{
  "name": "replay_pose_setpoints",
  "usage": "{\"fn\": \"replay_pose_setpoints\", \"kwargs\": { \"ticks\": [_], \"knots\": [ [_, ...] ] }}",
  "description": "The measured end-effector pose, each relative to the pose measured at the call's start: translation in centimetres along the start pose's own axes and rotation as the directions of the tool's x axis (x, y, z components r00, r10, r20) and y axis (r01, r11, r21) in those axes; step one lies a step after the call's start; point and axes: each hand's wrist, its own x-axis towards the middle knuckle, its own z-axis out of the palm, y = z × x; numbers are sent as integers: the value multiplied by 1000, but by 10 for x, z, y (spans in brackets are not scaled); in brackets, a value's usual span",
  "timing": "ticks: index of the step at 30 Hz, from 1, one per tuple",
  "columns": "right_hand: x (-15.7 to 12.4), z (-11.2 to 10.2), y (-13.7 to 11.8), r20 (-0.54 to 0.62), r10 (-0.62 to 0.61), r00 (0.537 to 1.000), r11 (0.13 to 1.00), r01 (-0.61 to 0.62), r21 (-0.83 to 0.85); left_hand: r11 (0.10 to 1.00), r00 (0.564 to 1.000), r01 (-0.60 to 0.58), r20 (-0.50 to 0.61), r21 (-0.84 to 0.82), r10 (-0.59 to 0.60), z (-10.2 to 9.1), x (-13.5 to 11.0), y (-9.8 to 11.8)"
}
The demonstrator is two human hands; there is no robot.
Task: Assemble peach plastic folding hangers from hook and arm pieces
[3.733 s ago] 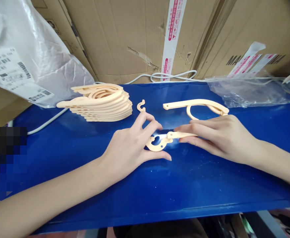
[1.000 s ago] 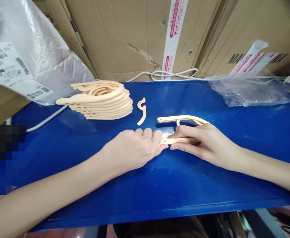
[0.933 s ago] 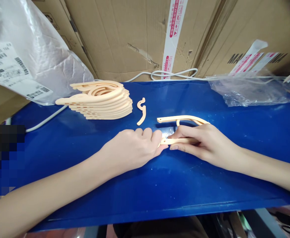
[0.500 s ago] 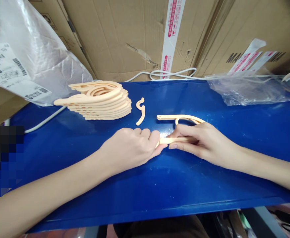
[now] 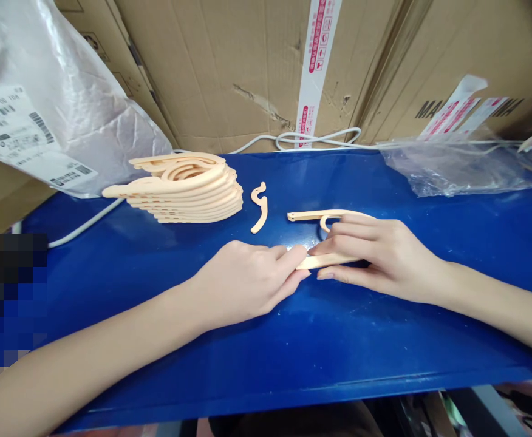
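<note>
A beige plastic hanger, which looks like a folding one, lies low over the blue table between my hands. My left hand is closed around its left end, with thumb and forefinger pinching it. From the right, my right hand grips it, fingers over the top and thumb below. Its upper bar and part of a curved loop show beyond my right fingers; the rest is hidden under the hand. A small beige hook-shaped piece lies flat just past my left hand. Farther left, several similar beige hangers are stacked in a neat pile.
Cardboard boxes line the back of the blue table. A labelled plastic-wrapped package leans at the left. Clear plastic film lies at the back right, and a white cable runs along the rear edge.
My right fingers have shifted over the top of the hanger, covering more of it. My left hand has moved slightly right, its forefinger stretched farther along the hanger. The pile and small hook piece stay put.
</note>
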Motion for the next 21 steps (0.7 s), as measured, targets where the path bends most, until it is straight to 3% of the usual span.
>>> {"fn": "replay_pose_setpoints", "kwargs": {
  "ticks": [2,8,15,21],
  "knots": [
    [2,-6,1,-67,17,998,997,-22,-76,999,999,47,-15,-21,-47,2,-1,0],
    [0,-23,18,-206,268,941,935,-306,-181,996,996,85,-15,-6,-85,0,3,-3],
    [-3,-18,35,-58,406,912,902,-411,-132,999,998,-37,-57,28,39,-10,4,1],
    [-2,-16,34,20,408,913,908,-404,-111,983,981,-185,-72,-24,182,-11,3,6]
  ]
}}
